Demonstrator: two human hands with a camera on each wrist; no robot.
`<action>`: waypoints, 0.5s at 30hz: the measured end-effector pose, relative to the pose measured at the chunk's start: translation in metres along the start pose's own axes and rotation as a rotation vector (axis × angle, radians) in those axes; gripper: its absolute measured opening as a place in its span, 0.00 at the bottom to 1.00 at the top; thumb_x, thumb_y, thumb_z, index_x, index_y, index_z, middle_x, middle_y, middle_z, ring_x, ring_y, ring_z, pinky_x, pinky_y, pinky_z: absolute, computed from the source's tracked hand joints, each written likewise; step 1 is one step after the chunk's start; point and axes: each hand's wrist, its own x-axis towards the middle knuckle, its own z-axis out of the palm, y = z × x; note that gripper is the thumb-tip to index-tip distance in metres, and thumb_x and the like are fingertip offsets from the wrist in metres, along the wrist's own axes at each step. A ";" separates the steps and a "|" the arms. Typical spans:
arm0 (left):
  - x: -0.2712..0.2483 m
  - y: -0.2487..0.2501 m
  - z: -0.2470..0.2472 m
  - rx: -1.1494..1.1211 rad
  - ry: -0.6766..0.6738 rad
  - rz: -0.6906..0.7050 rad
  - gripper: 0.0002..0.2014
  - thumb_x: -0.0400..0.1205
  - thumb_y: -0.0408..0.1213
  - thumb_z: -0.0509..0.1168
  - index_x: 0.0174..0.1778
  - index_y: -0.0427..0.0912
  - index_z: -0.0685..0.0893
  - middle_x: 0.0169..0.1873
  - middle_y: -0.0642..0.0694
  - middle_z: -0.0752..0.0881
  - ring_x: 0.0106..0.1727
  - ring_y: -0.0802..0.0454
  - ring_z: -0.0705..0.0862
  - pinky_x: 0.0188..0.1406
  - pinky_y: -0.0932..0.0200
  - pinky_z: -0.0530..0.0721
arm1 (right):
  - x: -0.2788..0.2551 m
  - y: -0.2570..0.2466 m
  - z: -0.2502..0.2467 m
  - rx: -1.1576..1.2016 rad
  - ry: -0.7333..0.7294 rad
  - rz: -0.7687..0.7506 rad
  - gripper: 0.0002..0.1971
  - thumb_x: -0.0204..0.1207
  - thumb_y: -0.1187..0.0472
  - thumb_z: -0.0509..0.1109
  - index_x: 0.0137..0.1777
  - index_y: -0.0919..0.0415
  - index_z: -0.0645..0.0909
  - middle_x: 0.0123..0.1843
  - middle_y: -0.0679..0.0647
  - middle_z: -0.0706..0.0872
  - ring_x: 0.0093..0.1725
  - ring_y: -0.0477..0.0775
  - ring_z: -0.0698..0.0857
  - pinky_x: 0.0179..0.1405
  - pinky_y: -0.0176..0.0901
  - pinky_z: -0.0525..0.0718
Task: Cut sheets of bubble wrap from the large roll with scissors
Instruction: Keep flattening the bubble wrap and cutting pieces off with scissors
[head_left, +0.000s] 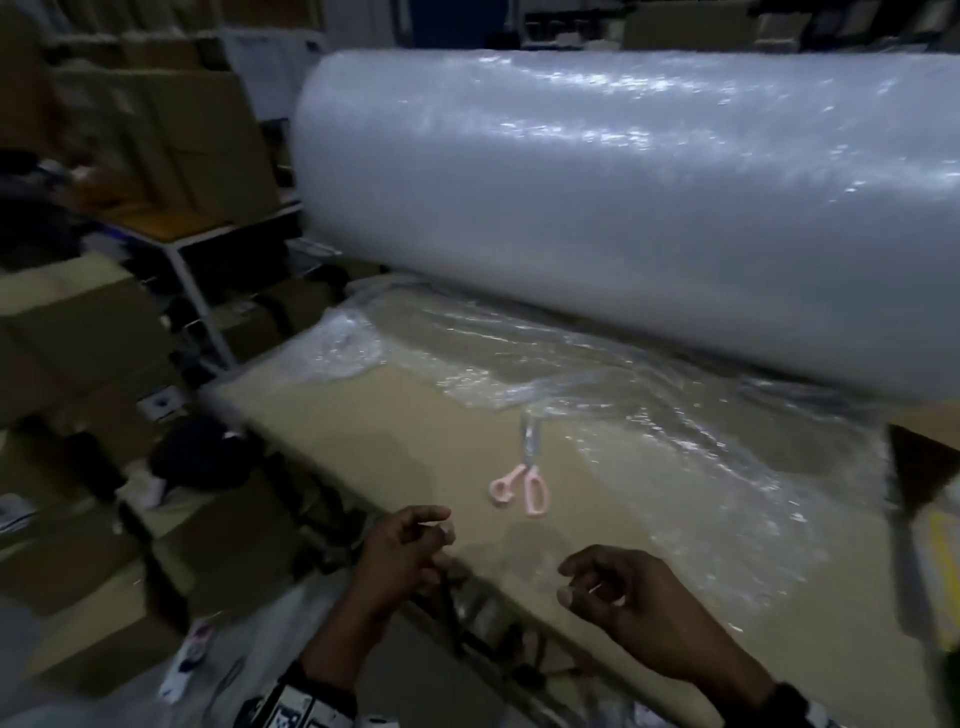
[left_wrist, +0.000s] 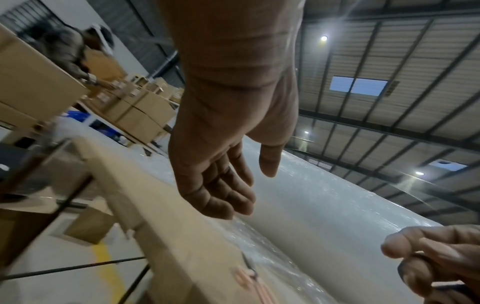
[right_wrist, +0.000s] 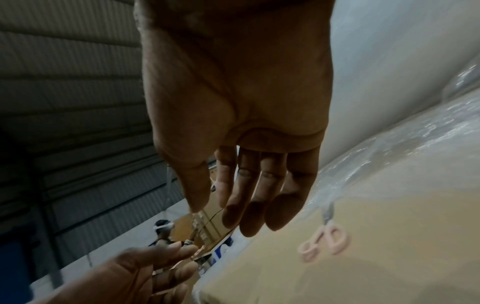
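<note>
A huge roll of bubble wrap (head_left: 623, 197) lies across the far side of the beige table (head_left: 395, 441). Its loose sheet (head_left: 701, 457) spreads wrinkled over the right part of the top. Pink-handled scissors (head_left: 522, 478) lie closed on the table, blades pointing at the sheet's edge. My left hand (head_left: 436, 530) hovers at the near table edge, fingers loosely curled and empty, as the left wrist view (left_wrist: 255, 191) confirms. My right hand (head_left: 576, 582) hangs beside it over the table, also empty, fingers relaxed (right_wrist: 223, 216). The scissors (right_wrist: 324, 238) lie just beyond both hands.
Stacked cardboard boxes (head_left: 78, 332) and a metal shelf frame (head_left: 197, 301) fill the left side. A dark bundle (head_left: 202, 452) sits on boxes near the table's left end. Another person (left_wrist: 67, 51) works at boxes in the background. A yellow line (left_wrist: 103, 267) marks the floor.
</note>
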 end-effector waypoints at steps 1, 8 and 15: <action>0.000 0.001 -0.024 -0.007 0.030 -0.002 0.06 0.88 0.25 0.68 0.60 0.33 0.87 0.41 0.36 0.87 0.28 0.54 0.83 0.22 0.64 0.79 | 0.015 -0.014 0.014 -0.008 -0.025 -0.015 0.06 0.80 0.53 0.81 0.54 0.45 0.89 0.41 0.41 0.93 0.40 0.44 0.89 0.43 0.28 0.81; 0.035 0.007 -0.132 0.015 0.181 -0.001 0.04 0.88 0.29 0.70 0.56 0.37 0.89 0.41 0.40 0.90 0.27 0.57 0.82 0.23 0.65 0.78 | 0.116 -0.076 0.076 0.044 -0.125 -0.082 0.08 0.80 0.58 0.81 0.55 0.46 0.90 0.43 0.43 0.93 0.38 0.39 0.89 0.44 0.33 0.86; 0.136 0.038 -0.185 0.143 0.184 0.131 0.06 0.82 0.26 0.77 0.52 0.35 0.90 0.34 0.36 0.89 0.32 0.44 0.85 0.24 0.61 0.82 | 0.249 -0.095 0.097 0.066 -0.089 -0.100 0.09 0.77 0.51 0.83 0.54 0.46 0.90 0.41 0.40 0.94 0.43 0.37 0.91 0.48 0.30 0.85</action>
